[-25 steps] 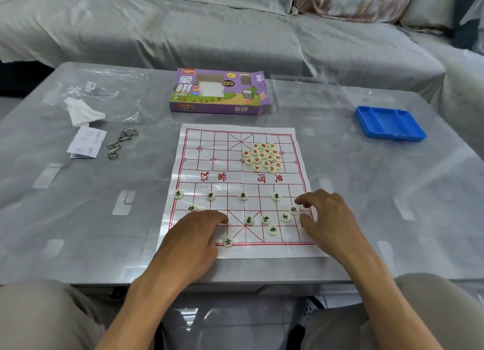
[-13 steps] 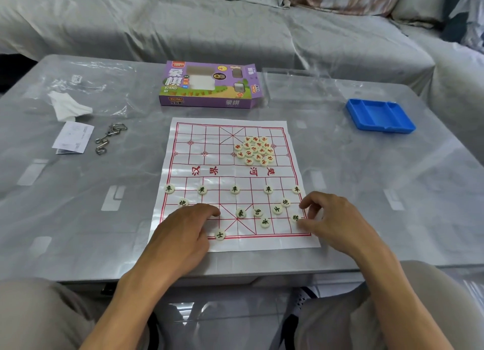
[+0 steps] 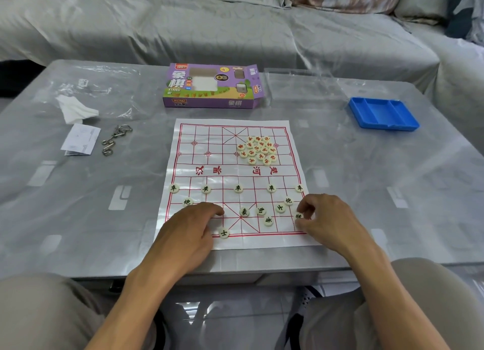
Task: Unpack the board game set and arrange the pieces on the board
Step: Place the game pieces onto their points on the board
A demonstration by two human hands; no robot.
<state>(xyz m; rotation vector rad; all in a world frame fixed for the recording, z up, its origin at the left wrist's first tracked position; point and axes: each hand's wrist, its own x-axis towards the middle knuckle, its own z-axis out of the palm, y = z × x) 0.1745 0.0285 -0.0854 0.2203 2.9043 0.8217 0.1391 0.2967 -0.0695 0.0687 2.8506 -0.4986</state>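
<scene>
Grey table [image 3: 78, 205] in front of the sofa, paper board [image 3: 230, 176] laid flat. Your right hand [image 3: 330, 223] pinches a black piece [image 3: 298, 216] at the board's near right corner. Your left hand [image 3: 188, 231] rests palm-down, fingers loosely curled, on the near left squares. Red pieces [image 3: 258, 150] sit heaped on the far side.

Over the last second the right hand [image 3: 327, 221] has drawn in from the cannon piece [image 3: 288, 200] to pinch a black-lettered piece [image 3: 298, 216] at the board [image 3: 183, 176]'s near right edge, fingers curling tighter.
</scene>
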